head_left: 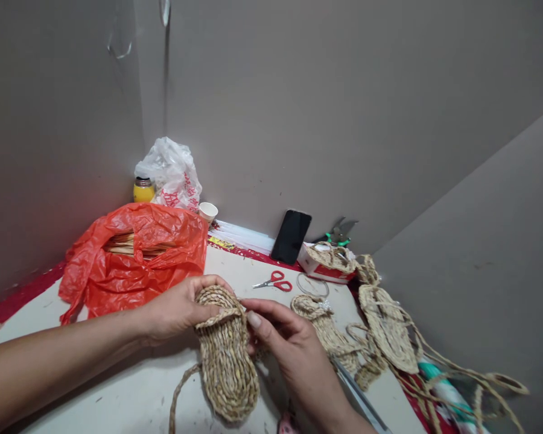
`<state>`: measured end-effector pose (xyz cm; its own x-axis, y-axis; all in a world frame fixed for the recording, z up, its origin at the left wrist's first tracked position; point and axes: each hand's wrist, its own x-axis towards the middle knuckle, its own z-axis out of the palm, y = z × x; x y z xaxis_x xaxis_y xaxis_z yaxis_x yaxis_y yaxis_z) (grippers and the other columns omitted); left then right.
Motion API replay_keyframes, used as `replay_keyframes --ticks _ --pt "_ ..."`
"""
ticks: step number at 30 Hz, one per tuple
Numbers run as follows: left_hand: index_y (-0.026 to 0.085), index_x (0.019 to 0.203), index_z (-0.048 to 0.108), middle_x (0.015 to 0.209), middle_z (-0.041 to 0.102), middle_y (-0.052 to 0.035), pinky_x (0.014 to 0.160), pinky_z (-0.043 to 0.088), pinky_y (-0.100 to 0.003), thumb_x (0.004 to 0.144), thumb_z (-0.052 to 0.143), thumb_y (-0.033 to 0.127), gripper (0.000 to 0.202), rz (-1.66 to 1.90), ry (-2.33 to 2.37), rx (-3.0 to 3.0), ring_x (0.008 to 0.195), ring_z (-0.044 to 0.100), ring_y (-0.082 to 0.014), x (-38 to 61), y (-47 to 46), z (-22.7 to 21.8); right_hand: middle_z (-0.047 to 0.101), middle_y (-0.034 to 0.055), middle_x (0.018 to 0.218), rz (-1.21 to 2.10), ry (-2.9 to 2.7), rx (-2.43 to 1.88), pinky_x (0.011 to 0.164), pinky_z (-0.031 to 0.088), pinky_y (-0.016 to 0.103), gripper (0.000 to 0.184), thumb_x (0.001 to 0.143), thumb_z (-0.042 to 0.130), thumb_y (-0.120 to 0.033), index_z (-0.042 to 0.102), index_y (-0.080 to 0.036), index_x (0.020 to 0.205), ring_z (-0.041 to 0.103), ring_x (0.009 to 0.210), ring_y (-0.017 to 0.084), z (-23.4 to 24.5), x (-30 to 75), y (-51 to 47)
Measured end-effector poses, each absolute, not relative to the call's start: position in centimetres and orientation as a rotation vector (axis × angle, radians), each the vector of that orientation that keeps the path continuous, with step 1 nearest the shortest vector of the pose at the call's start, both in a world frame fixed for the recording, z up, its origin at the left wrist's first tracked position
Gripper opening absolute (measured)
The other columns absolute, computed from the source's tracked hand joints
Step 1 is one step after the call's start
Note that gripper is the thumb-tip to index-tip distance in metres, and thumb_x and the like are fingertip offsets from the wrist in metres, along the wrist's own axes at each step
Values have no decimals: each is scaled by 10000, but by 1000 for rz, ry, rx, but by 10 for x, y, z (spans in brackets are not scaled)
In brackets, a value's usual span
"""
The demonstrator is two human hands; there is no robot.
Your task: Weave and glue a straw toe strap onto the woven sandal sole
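A small woven straw sandal (226, 355) lies lengthwise on the white table (117, 398) in front of me. My left hand (178, 307) grips its toe end, fingers curled round the strap. My right hand (283, 340) touches the sandal's right edge near the strap, fingers bent and pinched together. A loose braided cord (177, 392) trails from the sandal's left side toward me.
Several other straw sandals (387, 328) with loose cords lie at the right. Red scissors (276, 281), a wire ring (312, 284), a black phone (291, 236), green-handled cutters (337, 234), a red bag of straw (133, 256), a paper cup (207, 211) and a yellow jar (143, 190) stand toward the wall.
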<state>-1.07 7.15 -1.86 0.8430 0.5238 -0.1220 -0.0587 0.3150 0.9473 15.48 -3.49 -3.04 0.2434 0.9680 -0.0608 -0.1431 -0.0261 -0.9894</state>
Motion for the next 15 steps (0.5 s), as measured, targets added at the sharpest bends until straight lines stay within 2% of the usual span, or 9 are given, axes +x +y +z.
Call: replay_keyframes --ticks 5,10,15 --pt "173 964 569 818 682 -13 671 478 -233 738 752 253 302 393 414 1144 716 633 -132 -11 71 -20 676 0 645 1257 -854 -1129 496 488 190 284 724 790 -378 731 -182 920 573 484 77 -34 157 -32" --pt "171 961 585 797 685 -3 667 480 -227 734 761 254 298 361 392 1117 696 627 -120 -13 67 -17 662 -9 572 1325 -803 -1052 493 480 162 216 716 807 -344 717 -159 780 574 472 66 -32 155 -33" --pt "152 928 602 803 690 -18 687 483 -234 728 768 291 295 351 400 1128 709 629 -123 -12 66 -13 668 -10 578 1326 -795 -1003 478 477 151 218 723 800 -355 725 -160 784 574 459 59 -31 156 -34"
